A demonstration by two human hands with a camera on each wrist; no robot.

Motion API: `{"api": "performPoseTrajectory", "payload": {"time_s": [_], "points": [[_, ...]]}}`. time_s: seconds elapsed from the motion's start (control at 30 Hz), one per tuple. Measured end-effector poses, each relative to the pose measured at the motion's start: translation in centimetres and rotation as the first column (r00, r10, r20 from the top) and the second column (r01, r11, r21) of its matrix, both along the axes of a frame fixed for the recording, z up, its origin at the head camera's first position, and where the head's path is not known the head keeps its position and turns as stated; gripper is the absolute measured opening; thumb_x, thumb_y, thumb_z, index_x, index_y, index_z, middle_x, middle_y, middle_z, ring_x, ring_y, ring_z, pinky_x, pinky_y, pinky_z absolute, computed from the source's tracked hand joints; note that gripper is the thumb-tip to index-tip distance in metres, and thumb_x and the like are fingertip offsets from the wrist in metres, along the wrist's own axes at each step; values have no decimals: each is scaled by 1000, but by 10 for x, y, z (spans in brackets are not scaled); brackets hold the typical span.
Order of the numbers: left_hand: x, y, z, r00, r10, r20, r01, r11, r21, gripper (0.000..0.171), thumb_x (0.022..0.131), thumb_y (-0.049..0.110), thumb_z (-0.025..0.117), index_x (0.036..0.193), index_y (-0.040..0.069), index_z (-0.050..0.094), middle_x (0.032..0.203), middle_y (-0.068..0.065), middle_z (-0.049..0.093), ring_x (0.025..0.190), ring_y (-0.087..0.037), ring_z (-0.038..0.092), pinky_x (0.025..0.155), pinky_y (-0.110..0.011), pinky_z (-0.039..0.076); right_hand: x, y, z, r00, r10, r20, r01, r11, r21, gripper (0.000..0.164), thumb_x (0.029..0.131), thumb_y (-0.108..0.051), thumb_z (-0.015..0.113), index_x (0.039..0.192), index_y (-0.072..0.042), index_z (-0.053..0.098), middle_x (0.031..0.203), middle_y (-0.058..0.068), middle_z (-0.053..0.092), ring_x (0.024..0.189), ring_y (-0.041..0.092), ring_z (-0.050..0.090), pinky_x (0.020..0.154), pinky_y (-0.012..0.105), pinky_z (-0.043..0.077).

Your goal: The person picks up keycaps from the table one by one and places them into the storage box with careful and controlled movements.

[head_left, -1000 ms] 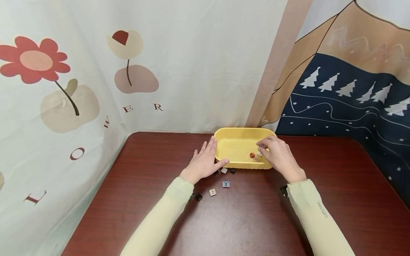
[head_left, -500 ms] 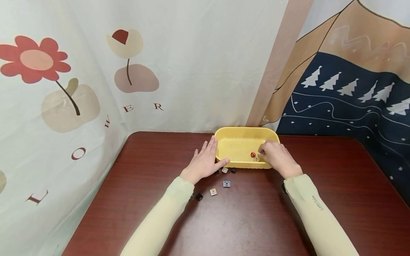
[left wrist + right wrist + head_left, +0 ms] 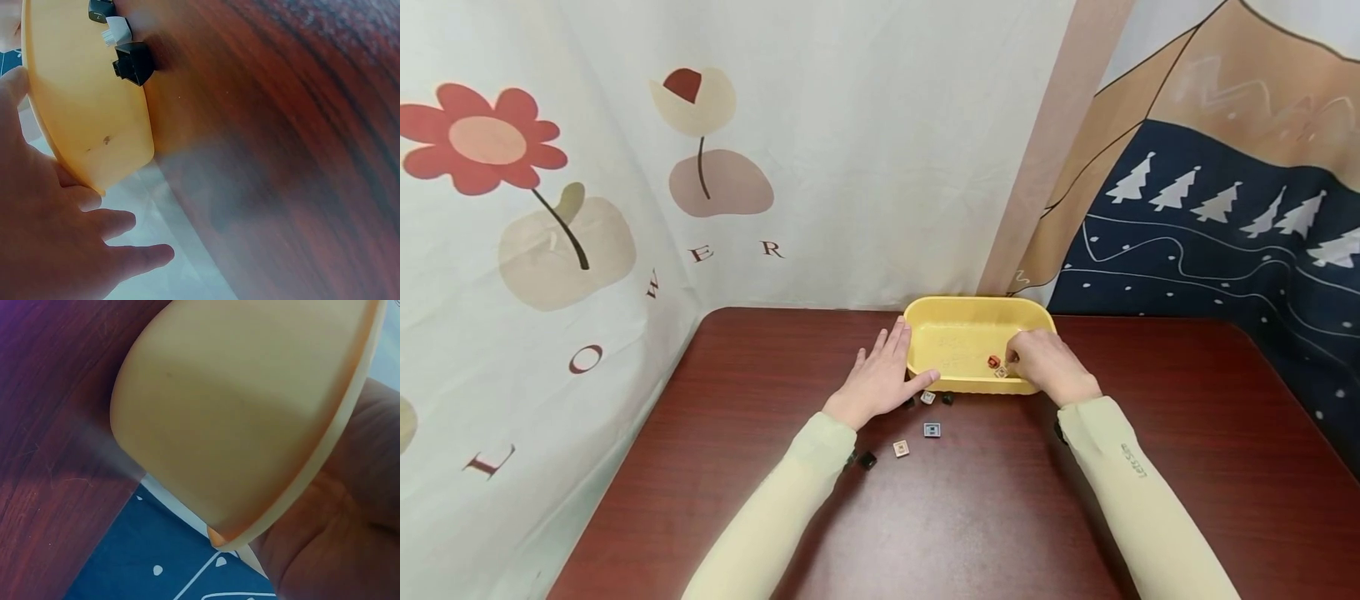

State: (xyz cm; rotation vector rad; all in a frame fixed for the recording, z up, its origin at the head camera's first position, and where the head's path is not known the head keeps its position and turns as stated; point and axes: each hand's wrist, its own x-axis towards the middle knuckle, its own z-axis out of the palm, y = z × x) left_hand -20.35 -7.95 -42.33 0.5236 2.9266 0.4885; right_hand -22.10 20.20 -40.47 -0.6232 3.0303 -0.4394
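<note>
A yellow tray (image 3: 958,386) stands at the back of the table. My left hand (image 3: 876,375) lies with spread, straight fingers against its left rim, the thumb over the front rim. My right hand (image 3: 1048,364) reaches over the right side into the tray, fingers curled downward. Its fingertips are hidden, so whether they pinch anything does not show. Beside them in the tray lie a red keycap (image 3: 994,362) and a beige keycap (image 3: 1001,372). In the left wrist view, a black keycap (image 3: 134,64) and a white keycap (image 3: 119,30) sit by the tray's outer wall.
On the table in front of the tray lie a blue-grey keycap (image 3: 932,430), a cream keycap (image 3: 901,449) and a black keycap (image 3: 868,460), the last close to the left sleeve. A printed curtain (image 3: 850,167) hangs right behind the tray.
My right hand has lowered deeper into the tray, its fingertips going out of sight, and the white keycap once seen beside them is now hidden. The left hand has stayed in place.
</note>
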Motion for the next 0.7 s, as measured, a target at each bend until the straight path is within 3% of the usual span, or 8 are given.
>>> {"api": "performPoseTrajectory", "payload": {"time_s": [0.17, 0.3, 0.4, 0.5, 0.7], "points": [[0, -1, -1, 1000, 1, 1, -1, 1000, -11, 102, 99, 75, 42, 167, 7, 9, 174, -4, 1, 158, -34, 15, 119, -65, 24, -1, 0, 1, 1000, -13, 16, 13, 1000, -7, 20, 82, 0, 71, 66, -12, 71, 60, -4, 49, 66, 20, 49, 61, 34, 39], [0, -1, -1, 1000, 1, 3, -1, 1000, -15, 102, 99, 75, 42, 167, 7, 9, 174, -4, 1, 158, -33, 14, 119, -65, 23, 2, 0, 3, 998, -64, 19, 64, 998, -24, 8, 91, -7, 70, 91, -4, 78, 78, 6, 64, 74, 26, 57, 69, 40, 49], [0, 0, 0, 1000, 2, 8, -2, 1000, -10, 102, 99, 75, 42, 167, 8, 8, 174, -4, 0, 158, -33, 14, 119, -65, 22, 7, 2, 6, 993, -115, -29, 112, 991, -71, 22, 98, -14, 67, 110, 1, 76, 102, 18, 70, 89, 34, 65, 82, 50, 54], [1, 0, 1, 1000, 1, 14, -1, 1000, -5, 102, 99, 75, 43, 167, 8, 7, 174, -3, 0, 158, -33, 13, 119, -65, 22, 15, 5, 7, 982, -160, -104, 145, 979, -142, 31, 103, -20, 62, 119, 4, 73, 120, 23, 67, 105, 40, 66, 93, 57, 53], [-1, 0, 1, 1000, -3, 13, 3, 1000, -15, 102, 99, 75, 41, 167, 7, 8, 174, -4, 0, 158, -34, 15, 119, -65, 23, 34, 15, 3, 959, -191, -208, 154, 972, -180, 50, 106, -31, 60, 138, 7, 60, 144, 27, 56, 133, 44, 51, 106, 63, 43]]}}
